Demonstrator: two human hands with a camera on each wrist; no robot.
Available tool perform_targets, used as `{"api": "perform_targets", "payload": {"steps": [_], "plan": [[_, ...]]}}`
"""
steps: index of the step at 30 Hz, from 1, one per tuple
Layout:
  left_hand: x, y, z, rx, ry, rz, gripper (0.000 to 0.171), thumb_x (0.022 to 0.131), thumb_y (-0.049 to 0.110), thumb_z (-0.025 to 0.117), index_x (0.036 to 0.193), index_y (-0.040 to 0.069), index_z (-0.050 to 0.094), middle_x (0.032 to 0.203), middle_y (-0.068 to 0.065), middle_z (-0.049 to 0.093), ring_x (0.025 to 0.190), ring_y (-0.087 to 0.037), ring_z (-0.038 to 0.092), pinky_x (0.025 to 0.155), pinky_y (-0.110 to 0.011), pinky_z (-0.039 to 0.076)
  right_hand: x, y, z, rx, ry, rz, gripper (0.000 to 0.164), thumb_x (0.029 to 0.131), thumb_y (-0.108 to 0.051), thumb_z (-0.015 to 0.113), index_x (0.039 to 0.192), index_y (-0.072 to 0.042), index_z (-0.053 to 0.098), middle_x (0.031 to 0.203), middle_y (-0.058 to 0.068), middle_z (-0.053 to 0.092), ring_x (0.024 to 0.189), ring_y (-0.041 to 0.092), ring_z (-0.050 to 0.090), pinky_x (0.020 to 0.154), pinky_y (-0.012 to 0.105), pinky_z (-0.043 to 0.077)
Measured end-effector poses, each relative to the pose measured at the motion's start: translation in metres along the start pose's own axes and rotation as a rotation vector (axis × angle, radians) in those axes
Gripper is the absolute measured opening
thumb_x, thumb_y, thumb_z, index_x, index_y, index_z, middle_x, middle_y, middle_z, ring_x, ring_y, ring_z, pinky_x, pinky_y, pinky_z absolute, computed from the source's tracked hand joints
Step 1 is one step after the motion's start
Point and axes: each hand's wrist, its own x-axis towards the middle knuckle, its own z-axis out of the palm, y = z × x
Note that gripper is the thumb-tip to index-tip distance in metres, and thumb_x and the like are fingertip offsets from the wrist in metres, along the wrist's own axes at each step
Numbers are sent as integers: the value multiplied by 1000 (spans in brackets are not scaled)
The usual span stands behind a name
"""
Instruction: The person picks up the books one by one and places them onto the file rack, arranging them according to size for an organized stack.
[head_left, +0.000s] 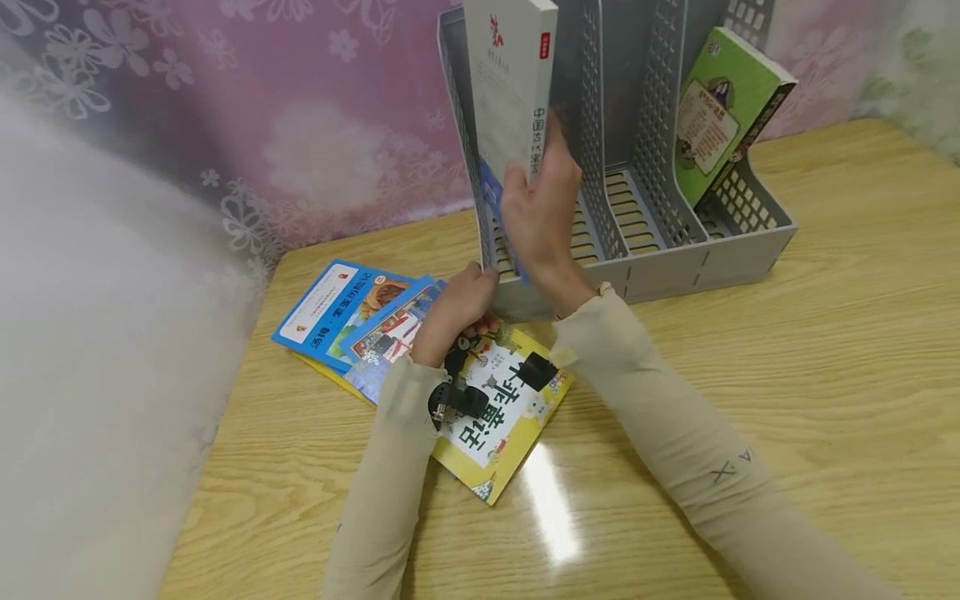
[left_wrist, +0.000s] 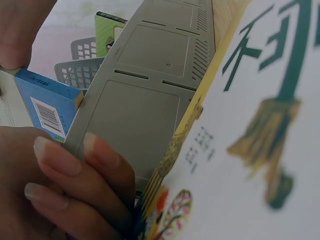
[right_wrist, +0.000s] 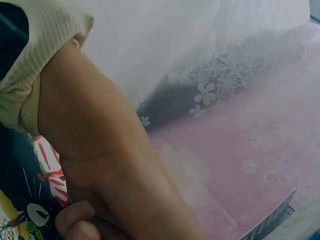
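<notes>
My right hand [head_left: 543,200] grips a thick white book [head_left: 502,92] with a blue lower part, standing nearly upright at the leftmost compartment of a grey book rack [head_left: 667,279]. In the left wrist view, the book's blue end [left_wrist: 47,102] carries a barcode, close to the rack's front edge. My left hand [head_left: 457,308] holds the rack's front left corner; its fingers curl against the grey front wall [left_wrist: 135,115]. Just below that hand lies a yellow picture book [head_left: 517,442], partly covered by the left wrist's black straps. A forearm fills much of the right wrist view.
Two blue-covered books [head_left: 337,304] lie overlapping left of the left hand, with a yellow edge beneath them. A green book [head_left: 705,125] leans in the rack's rightmost compartment. Behind the wooden table [head_left: 847,350] hangs a pink flowered backdrop [head_left: 315,158].
</notes>
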Motion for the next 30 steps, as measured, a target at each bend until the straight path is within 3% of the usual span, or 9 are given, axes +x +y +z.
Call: {"api": "perform_targets", "payload": {"steps": [3, 7, 10, 13, 17, 21, 23, 26, 30], "plan": [[1, 3, 1, 8, -7, -8, 37, 103, 32, 27, 114, 4, 48, 63, -10, 61, 45, -19, 51, 44, -29, 43, 3, 12, 1, 1, 49, -84, 53, 86, 16, 44, 138, 5, 44, 136, 16, 52, 120, 11, 52, 97, 25, 42], [2, 6, 4, 17, -31, -10, 42, 103, 33, 27, 124, 1, 45, 64, -10, 62, 46, -19, 52, 45, -29, 43, 4, 20, 1, -44, 103, -167, 52, 85, 17, 46, 136, 8, 45, 143, 20, 34, 126, 16, 39, 103, 24, 33], [3, 7, 6, 19, -36, -20, 45, 104, 34, 27, 131, 1, 41, 64, -10, 62, 46, -18, 52, 45, -29, 43, 4, 26, 3, -76, 112, -158, 51, 86, 16, 48, 136, 7, 46, 149, 19, 22, 134, 17, 28, 109, 24, 25], [3, 8, 6, 25, -26, -22, 44, 104, 34, 27, 129, 1, 43, 64, -10, 62, 46, -18, 52, 46, -29, 44, 4, 37, 7, -97, 102, -122, 51, 88, 12, 49, 138, 4, 45, 152, 18, 17, 137, 15, 23, 111, 23, 20], [4, 9, 5, 40, -22, -12, 43, 104, 35, 26, 126, 3, 43, 65, -10, 62, 46, -19, 51, 46, -30, 44, -1, 56, 12, -146, 97, -114, 55, 89, 10, 47, 143, 5, 38, 151, 20, 18, 138, 14, 23, 109, 24, 23], [6, 9, 4, 38, -31, -7, 45, 104, 36, 24, 128, 2, 41, 65, -10, 63, 45, -18, 51, 45, -30, 44, -4, 68, 16, -176, 123, -144, 66, 83, 17, 44, 146, 5, 28, 149, 21, 21, 137, 11, 23, 110, 27, 22], [6, 9, 4, 35, -31, -11, 46, 105, 36, 24, 130, 2, 40, 65, -10, 64, 45, -18, 51, 44, -30, 44, -5, 70, 19, -186, 126, -104, 70, 82, 18, 44, 147, 4, 22, 149, 19, 22, 136, 8, 22, 111, 26, 19], [4, 8, 2, 38, -22, -21, 46, 105, 35, 24, 131, 1, 40, 64, -10, 63, 44, -18, 51, 44, -30, 44, -9, 68, 21, -227, 89, 21, 73, 86, 13, 47, 150, -1, 15, 152, 14, 21, 138, 6, 18, 113, 21, 11], [2, 4, 0, 39, -17, -33, 48, 104, 34, 24, 134, -1, 39, 63, -9, 63, 43, -17, 50, 43, -30, 43, -14, 64, 20, -322, -17, 208, 74, 92, 0, 53, 152, -9, 11, 152, 12, 21, 138, 14, 22, 111, 25, 18]]}}
